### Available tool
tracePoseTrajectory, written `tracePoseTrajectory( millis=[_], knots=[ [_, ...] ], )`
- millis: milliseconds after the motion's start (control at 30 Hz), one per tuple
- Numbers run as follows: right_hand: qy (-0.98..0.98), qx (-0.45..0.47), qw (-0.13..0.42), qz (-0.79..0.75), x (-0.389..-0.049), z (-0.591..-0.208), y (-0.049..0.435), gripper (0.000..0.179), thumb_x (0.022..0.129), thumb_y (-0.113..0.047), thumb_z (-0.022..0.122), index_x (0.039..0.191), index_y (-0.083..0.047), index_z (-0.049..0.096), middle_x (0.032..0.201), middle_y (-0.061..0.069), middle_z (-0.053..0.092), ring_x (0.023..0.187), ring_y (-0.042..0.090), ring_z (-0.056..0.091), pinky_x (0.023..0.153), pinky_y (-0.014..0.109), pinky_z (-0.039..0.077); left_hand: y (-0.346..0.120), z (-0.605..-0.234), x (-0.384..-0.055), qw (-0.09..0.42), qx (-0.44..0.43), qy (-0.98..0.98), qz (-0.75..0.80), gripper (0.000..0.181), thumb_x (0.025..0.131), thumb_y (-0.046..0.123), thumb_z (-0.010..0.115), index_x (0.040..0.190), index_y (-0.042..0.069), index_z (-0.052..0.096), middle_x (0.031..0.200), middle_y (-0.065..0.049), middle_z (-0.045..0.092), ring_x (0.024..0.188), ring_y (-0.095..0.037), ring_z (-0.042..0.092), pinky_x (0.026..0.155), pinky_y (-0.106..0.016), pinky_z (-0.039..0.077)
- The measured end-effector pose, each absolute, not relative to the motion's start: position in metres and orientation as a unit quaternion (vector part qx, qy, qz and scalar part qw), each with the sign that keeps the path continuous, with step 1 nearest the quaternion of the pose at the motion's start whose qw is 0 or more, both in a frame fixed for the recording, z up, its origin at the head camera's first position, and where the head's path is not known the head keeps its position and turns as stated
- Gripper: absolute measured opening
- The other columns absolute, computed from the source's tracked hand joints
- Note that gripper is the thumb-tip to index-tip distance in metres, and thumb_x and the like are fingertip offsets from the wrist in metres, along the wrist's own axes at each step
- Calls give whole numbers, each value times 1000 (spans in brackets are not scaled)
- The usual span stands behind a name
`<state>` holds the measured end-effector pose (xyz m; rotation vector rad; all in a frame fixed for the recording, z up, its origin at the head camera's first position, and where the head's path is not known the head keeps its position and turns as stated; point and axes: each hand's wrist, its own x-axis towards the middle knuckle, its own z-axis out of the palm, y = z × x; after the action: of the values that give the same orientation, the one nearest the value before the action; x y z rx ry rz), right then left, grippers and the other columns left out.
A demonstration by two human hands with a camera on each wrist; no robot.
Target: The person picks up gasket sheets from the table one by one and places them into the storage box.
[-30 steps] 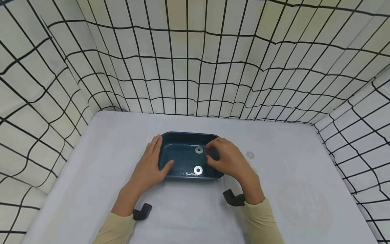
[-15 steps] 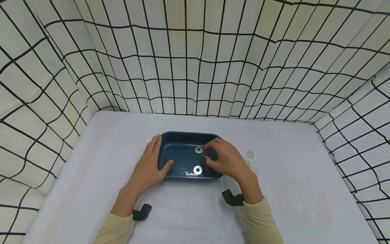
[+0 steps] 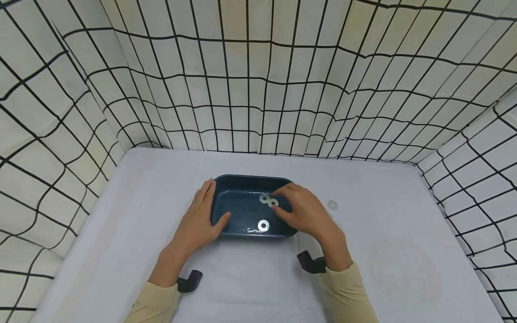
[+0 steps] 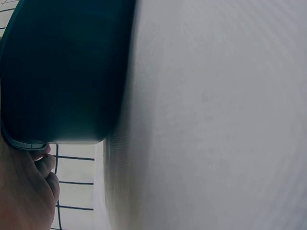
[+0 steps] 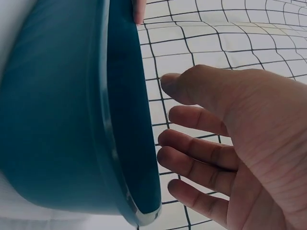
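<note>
A dark blue rectangular tray (image 3: 238,233) rests in the middle of the white table. My left hand (image 3: 199,220) lies along its left side, fingers straight at the outer edge and thumb stretched over the near left corner. My right hand (image 3: 304,209) is over the tray's right end, thumb and fingertips apart; the right wrist view shows nothing between its fingers (image 5: 192,163). Inside the tray a flat metal washer (image 3: 273,203) lies by the right fingertips, close against another washer (image 3: 264,198). A third washer (image 3: 263,225) lies near the front wall.
One more washer (image 3: 332,205) lies on the white tablecloth (image 3: 250,278) to the right of the tray, partly near the right forearm. A black wire grid (image 3: 262,83) over white panels encloses the back and sides. Black camera mounts (image 3: 190,281) stick out at both wrists.
The right thumb and fingers have moved apart and let go of a washer, which now lies flat in the tray beside another. The left hand has stayed on the tray.
</note>
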<state>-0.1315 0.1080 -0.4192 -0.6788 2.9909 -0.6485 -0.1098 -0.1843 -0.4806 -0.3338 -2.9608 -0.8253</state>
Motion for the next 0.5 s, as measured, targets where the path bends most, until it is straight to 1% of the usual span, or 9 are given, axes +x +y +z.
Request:
tracePoseTrajectory(
  millis=[167,367,500],
  knots=[
    [954,-209,0,-214,-133,-417,113,35,97,-29,77,126,-11,74,129,7,74,125,28,70,108,49,58,-184,-478,-110,24,-106,-958,-264,95,100,41,65,169,0,15,178,-19,15,165,-43,19,134,-60,21],
    [952,-205,-20,-228,-130,-416,125,34,97,-27,77,126,-9,74,124,8,74,121,28,71,106,48,59,-183,-478,-109,26,-104,-958,-264,95,100,42,65,169,1,14,178,-19,15,165,-44,19,134,-61,22],
    [952,-198,-28,-231,-126,-417,133,35,96,-26,78,126,-8,73,125,8,74,122,28,71,105,48,59,-182,-480,-109,31,-107,-959,-262,95,100,42,65,169,0,15,178,-19,15,164,-44,20,134,-60,22]
  ],
)
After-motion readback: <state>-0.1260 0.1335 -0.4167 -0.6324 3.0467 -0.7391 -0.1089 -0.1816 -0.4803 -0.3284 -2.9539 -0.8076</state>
